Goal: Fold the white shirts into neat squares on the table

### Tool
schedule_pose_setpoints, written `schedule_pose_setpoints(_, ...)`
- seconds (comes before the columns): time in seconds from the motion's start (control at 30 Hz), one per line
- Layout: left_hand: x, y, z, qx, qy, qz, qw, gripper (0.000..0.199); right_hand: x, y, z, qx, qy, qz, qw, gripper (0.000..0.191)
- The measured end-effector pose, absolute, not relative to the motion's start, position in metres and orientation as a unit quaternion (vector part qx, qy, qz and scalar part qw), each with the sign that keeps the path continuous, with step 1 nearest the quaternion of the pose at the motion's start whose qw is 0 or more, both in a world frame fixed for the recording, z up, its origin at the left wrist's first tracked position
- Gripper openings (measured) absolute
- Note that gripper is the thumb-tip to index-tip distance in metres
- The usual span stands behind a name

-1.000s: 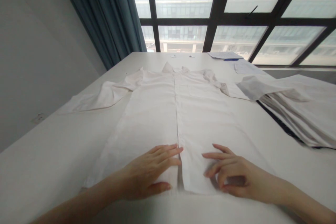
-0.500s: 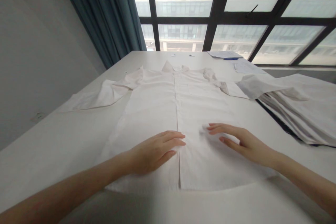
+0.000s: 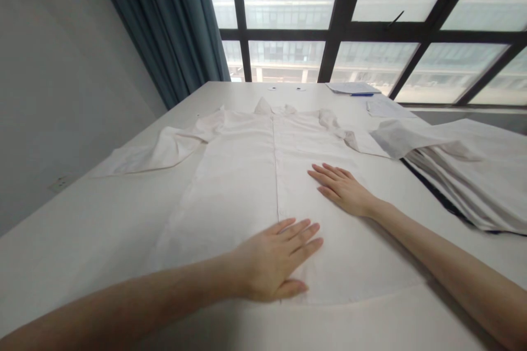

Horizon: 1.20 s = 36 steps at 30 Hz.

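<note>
White table (image 3: pixel 82 230) by the window, white shirt (image 3: pixel 242 175) spread front-up on it, my left hand (image 3: pixel 274 260) and right hand (image 3: pixel 341 189) flat, fingers open, gripping nothing; looks thin, limp, light, probably best pinched at hem or shoulders.

Daylight floods through a black-framed window (image 3: pixel 329 27) behind a white table (image 3: pixel 82 219). A teal curtain (image 3: pixel 173 22) hangs beside a grey wall (image 3: pixel 49 77).
</note>
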<state>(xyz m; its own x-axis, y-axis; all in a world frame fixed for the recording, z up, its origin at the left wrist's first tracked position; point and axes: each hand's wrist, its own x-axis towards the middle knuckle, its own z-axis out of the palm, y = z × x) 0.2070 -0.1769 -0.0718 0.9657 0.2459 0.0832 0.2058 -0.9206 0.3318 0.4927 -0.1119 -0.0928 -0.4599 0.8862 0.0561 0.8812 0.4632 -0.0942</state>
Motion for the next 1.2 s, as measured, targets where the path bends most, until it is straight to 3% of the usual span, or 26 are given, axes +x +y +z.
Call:
schedule_pose_setpoints(0.37, 0.186, -0.188, -0.045, 0.954, 0.064, 0.045, 0.291, 0.047, 0.492, -0.114, -0.091, -0.518, -0.854, 0.018, 0.046, 0.055)
schedule_pose_setpoints(0.57, 0.153, -0.113, -0.062, 0.895, 0.374, 0.209, 0.127, 0.046, 0.478, -0.114, -0.089, -0.528, -0.846, 0.02, 0.067, 0.058)
schedule_pose_setpoints(0.7, 0.138, -0.081, -0.083, 0.859, 0.497, 0.122, 0.009, 0.051, 0.465, -0.116, -0.089, -0.511, -0.854, 0.031, 0.087, 0.055)
schedule_pose_setpoints(0.83, 0.127, -0.084, -0.093, 0.861, 0.506, 0.05, -0.019, 0.053, 0.466, -0.128, -0.088, -0.513, -0.855, 0.028, 0.073, 0.055)
schedule_pose_setpoints(1.2, 0.104, -0.098, -0.095, 0.882, 0.47, 0.038, -0.021, 0.057, 0.465, -0.161, -0.077, -0.512, -0.855, 0.027, 0.076, 0.053)
